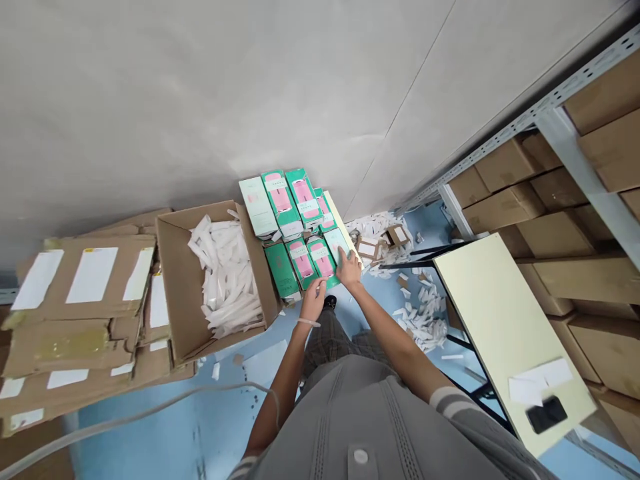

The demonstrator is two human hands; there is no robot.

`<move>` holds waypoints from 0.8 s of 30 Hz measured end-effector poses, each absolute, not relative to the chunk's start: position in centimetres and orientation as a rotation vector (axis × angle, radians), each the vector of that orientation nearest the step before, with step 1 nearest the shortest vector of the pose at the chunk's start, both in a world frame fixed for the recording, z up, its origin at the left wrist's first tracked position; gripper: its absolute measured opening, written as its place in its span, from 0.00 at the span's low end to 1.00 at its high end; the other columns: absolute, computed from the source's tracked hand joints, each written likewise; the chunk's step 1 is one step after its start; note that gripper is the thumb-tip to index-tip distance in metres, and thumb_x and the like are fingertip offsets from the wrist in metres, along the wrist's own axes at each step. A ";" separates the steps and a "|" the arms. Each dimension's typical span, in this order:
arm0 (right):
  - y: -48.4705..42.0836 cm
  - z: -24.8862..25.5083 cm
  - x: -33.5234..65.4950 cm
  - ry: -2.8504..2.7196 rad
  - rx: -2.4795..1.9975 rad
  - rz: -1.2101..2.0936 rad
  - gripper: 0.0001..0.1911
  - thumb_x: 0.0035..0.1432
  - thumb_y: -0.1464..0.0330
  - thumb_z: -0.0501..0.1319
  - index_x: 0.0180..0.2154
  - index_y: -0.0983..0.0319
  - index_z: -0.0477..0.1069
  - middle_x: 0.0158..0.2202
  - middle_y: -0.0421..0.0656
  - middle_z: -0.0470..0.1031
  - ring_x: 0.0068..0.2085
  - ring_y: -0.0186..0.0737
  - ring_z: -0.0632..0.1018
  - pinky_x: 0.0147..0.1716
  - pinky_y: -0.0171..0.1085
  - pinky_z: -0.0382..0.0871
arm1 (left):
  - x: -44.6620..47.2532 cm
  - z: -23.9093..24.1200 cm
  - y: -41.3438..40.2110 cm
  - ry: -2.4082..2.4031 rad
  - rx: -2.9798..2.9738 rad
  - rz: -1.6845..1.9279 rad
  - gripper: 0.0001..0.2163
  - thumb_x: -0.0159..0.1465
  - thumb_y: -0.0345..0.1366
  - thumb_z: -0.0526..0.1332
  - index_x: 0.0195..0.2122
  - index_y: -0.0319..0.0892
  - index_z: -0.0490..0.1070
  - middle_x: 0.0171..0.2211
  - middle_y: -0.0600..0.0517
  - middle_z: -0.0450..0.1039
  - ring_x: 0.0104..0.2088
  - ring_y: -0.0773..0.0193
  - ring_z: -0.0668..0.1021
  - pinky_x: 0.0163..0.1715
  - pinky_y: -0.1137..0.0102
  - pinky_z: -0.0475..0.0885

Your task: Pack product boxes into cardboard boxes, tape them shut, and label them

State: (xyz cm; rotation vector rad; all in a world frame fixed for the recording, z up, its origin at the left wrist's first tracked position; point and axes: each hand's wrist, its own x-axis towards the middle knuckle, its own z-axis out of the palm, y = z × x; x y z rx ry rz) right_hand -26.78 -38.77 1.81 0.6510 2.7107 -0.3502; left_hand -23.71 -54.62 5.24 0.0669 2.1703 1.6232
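Note:
My left hand (313,300) is at the near edge of a group of flat retail boxes, its fingertips pinched together. Whatever lies between them is too small to make out. Just beyond it is a green box with a pink picture (321,256). My right hand (349,268) rests with fingers apart on the near end of a pale green box (336,241), at the right of the front row. Behind stand more green-and-pink boxes (305,193) and another pale box (257,205). A dark green box (281,268) lies at the front left.
An open carton (177,280) of white plastic strips stands left, beside flattened cardboard (75,340). White scraps (425,320) litter the blue floor. At right are a cream table (500,313) with a phone (547,415) and shelves of cartons (580,273). A grey cable (150,405) crosses lower left.

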 end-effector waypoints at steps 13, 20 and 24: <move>-36.3 3.8 -25.1 2.611 0.721 -0.595 0.46 0.57 0.65 0.61 0.70 0.48 0.39 0.56 0.48 0.64 0.52 0.48 0.73 0.49 0.41 0.68 | -27.3 3.5 -52.6 2.190 0.155 1.417 0.14 0.67 0.40 0.52 0.46 0.42 0.73 0.49 0.44 0.76 0.50 0.57 0.77 0.51 0.62 0.71; -31.8 7.3 -18.2 2.399 1.169 -1.606 0.41 0.51 0.61 0.63 0.66 0.53 0.54 0.55 0.45 0.71 0.53 0.48 0.74 0.49 0.41 0.70 | -28.6 2.9 -47.6 2.019 0.209 1.467 0.18 0.66 0.49 0.53 0.45 0.42 0.73 0.49 0.43 0.76 0.50 0.56 0.78 0.53 0.59 0.71; -28.8 9.7 -15.1 1.812 1.494 -2.189 0.38 0.50 0.62 0.63 0.63 0.53 0.60 0.42 0.40 0.78 0.39 0.42 0.78 0.38 0.38 0.73 | -27.7 4.6 -42.1 1.773 0.360 1.479 0.21 0.66 0.52 0.53 0.49 0.43 0.71 0.51 0.43 0.75 0.49 0.58 0.79 0.51 0.61 0.73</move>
